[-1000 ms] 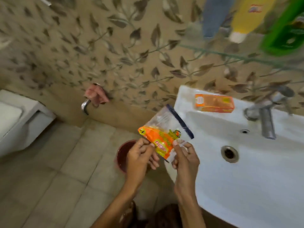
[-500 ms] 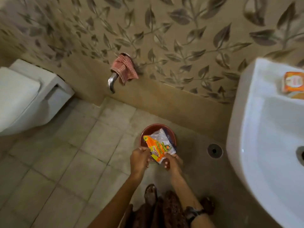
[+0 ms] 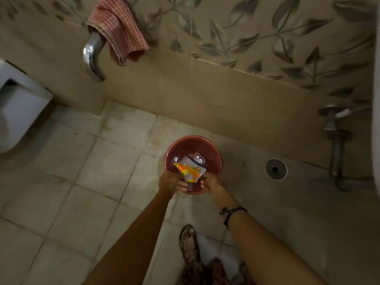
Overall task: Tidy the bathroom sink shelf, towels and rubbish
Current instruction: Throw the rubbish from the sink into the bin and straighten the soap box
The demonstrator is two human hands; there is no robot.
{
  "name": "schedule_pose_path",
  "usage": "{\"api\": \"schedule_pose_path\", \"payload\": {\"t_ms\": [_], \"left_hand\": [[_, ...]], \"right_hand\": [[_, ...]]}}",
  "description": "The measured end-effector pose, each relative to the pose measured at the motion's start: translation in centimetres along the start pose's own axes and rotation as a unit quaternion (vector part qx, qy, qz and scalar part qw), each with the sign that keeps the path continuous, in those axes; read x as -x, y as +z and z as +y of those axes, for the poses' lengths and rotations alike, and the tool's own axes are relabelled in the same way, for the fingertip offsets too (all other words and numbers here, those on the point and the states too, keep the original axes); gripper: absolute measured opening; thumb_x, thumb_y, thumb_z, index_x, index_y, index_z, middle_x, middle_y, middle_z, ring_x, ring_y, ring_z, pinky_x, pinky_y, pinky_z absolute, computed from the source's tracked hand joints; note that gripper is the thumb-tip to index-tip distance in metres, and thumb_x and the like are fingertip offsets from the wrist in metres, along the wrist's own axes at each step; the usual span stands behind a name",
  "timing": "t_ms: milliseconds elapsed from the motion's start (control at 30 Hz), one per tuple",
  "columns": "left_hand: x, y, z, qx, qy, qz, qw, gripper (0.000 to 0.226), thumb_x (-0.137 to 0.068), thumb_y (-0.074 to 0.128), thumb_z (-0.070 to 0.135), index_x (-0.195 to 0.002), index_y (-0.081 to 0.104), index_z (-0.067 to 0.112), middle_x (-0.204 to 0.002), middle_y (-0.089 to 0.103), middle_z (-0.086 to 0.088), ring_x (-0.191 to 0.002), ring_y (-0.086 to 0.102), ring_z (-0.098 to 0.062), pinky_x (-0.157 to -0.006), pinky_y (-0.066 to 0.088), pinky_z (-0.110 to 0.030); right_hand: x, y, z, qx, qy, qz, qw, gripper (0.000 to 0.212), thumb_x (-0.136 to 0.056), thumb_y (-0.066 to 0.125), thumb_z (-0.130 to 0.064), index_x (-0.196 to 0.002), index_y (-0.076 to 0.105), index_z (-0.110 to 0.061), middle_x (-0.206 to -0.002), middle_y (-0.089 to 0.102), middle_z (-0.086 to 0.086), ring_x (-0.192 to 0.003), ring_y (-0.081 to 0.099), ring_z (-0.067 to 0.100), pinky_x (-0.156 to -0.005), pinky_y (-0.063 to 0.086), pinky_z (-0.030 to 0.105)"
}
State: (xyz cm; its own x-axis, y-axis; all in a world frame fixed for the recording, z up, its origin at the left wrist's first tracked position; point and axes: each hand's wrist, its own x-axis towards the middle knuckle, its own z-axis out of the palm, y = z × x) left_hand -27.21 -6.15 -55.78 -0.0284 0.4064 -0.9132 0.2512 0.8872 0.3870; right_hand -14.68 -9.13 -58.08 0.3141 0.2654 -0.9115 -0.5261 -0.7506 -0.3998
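Wrapper (image 3: pixel 190 170), orange-and-clear, print unreadable, over red bin (image 3: pixel 213 153); both hands, left (image 3: pixel 170 183), right (image 3: pixel 211 183), pinching it.

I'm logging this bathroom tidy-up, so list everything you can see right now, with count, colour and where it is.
Bin: one, reddish-brown, on the floor below the wall.
Wrapper: one, orange and clear plastic, over the bin's mouth at the fingertips of both hands.
Small shiny item: one, silvery, inside the bin; too blurred to name.
Cloth: one, red checked, draped over the wall tap.
Wall tap: one, chrome, upper left.
Floor drain: one, grey, right of the bin.
Pipe with valve: one, metal, far right against the wall.
Toilet: one, white, left edge.
Sandalled foot: one, patterned sandal, bottom centre.
Wristband: one, dark, on the right wrist.
Left hand: at the wrapper's lower edge.
Right hand: at the wrapper's lower edge.
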Motion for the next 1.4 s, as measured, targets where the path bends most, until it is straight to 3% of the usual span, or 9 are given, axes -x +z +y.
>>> {"api": "schedule_pose_path", "payload": {"t_ms": [133, 333, 667, 833, 933, 1033, 1167, 1267, 1400], "left_hand": [[1.1, 1.2, 0.7, -0.002, 0.025, -0.013, 1.0, 0.029, -0.094, 0.046, 0.009, -0.068, 0.057, 0.004, -0.031, 0.055, 0.001, -0.024, 0.051, -0.009, -0.028, 0.035, -0.01], [9.2, 3.1, 3.7, 0.016, 0.207, 0.01, 0.978, 0.02, -0.091, 0.047, 0.005, -0.075, 0.058, 0.01, -0.047, 0.057, -0.001, -0.033, 0.052, -0.009, -0.037, 0.04, -0.017], [31.3, 7.3, 15.4, 0.162, 0.479, -0.059, 0.861, 0.022, -0.091, 0.045, 0.003, -0.072, 0.054, 0.01, -0.046, 0.049, 0.0, -0.04, 0.048, -0.007, -0.039, 0.038, -0.018], [36.5, 15.1, 17.7, 0.153, 0.499, -0.106, 0.847, 0.016, -0.091, 0.049, 0.005, -0.075, 0.055, 0.007, -0.043, 0.052, 0.004, -0.037, 0.047, -0.007, -0.038, 0.035, -0.018], [36.5, 19.9, 18.8, 0.073, 0.503, -0.082, 0.857, 0.016, -0.085, 0.056, 0.01, -0.074, 0.057, 0.021, -0.048, 0.056, 0.006, -0.042, 0.052, -0.007, -0.041, 0.039, -0.019], [34.6, 23.5, 20.3, -0.077, 0.56, 0.023, 0.825, 0.018, -0.083, 0.063, 0.015, -0.093, 0.06, 0.03, -0.077, 0.063, 0.01, -0.069, 0.058, -0.001, -0.065, 0.048, -0.027], [31.7, 25.8, 24.1, -0.272, 0.606, 0.089, 0.742, 0.078, -0.07, 0.079, 0.025, -0.138, 0.041, 0.016, -0.139, 0.046, -0.004, -0.127, 0.038, -0.02, -0.096, 0.025, -0.018], [30.5, 26.8, 26.3, -0.345, 0.595, 0.09, 0.721, 0.099, -0.063, 0.083, 0.034, -0.144, 0.029, 0.02, -0.143, 0.041, -0.004, -0.132, 0.027, -0.02, -0.104, 0.026, -0.027], [29.8, 27.6, 26.8, -0.351, 0.601, 0.096, 0.712, 0.079, -0.066, 0.08, 0.035, -0.136, 0.045, 0.021, -0.129, 0.055, -0.005, -0.123, 0.037, -0.019, -0.096, 0.035, -0.029]], "right_hand": [[2.0, 0.1, -0.9, -0.024, -0.01, -0.017, 1.0, 0.029, -0.09, 0.054, -0.006, -0.062, 0.051, -0.012, -0.06, 0.052, 0.006, -0.03, 0.048, 0.005, -0.03, 0.039, 0.015], [10.5, -0.2, -5.7, -0.129, -0.078, -0.094, 0.984, 0.027, -0.089, 0.055, -0.007, -0.062, 0.054, -0.01, -0.031, 0.046, -0.006, -0.021, 0.038, 0.005, -0.03, 0.03, 0.009], [30.4, -7.5, -18.7, -0.251, -0.264, -0.303, 0.881, 0.016, -0.091, 0.054, -0.019, -0.076, 0.057, -0.017, -0.042, 0.039, -0.006, -0.032, 0.031, 0.006, -0.034, 0.026, 0.016], [33.8, -15.8, -23.2, -0.26, -0.356, -0.223, 0.869, 0.01, -0.09, 0.052, -0.017, -0.082, 0.056, -0.013, -0.045, 0.041, -0.003, -0.034, 0.032, 0.01, -0.035, 0.025, 0.017], [32.7, -21.4, -25.0, -0.232, -0.407, -0.094, 0.878, 0.013, -0.089, 0.056, -0.015, -0.077, 0.062, -0.016, -0.052, 0.055, -0.007, -0.036, 0.04, 0.007, -0.035, 0.033, 0.016], [29.8, -26.5, -26.6, -0.224, -0.421, 0.023, 0.878, 0.013, -0.088, 0.059, -0.014, -0.081, 0.066, -0.022, -0.07, 0.062, -0.006, -0.045, 0.047, 0.005, -0.04, 0.04, 0.014], [25.6, -30.8, -28.7, -0.192, -0.411, 0.081, 0.888, 0.025, -0.09, 0.059, -0.017, -0.114, 0.058, -0.019, -0.103, 0.06, 0.0, -0.069, 0.056, 0.009, -0.056, 0.048, 0.02], [23.6, -31.8, -29.8, -0.143, -0.439, 0.11, 0.88, 0.043, -0.091, 0.058, -0.024, -0.131, 0.046, -0.018, -0.126, 0.05, 0.004, -0.077, 0.059, 0.011, -0.059, 0.047, 0.024], [22.7, -32.6, -31.1, -0.103, -0.461, 0.113, 0.874, 0.035, -0.091, 0.056, -0.027, -0.125, 0.056, -0.017, -0.126, 0.056, 0.009, -0.072, 0.061, 0.012, -0.055, 0.046, 0.022]]}}
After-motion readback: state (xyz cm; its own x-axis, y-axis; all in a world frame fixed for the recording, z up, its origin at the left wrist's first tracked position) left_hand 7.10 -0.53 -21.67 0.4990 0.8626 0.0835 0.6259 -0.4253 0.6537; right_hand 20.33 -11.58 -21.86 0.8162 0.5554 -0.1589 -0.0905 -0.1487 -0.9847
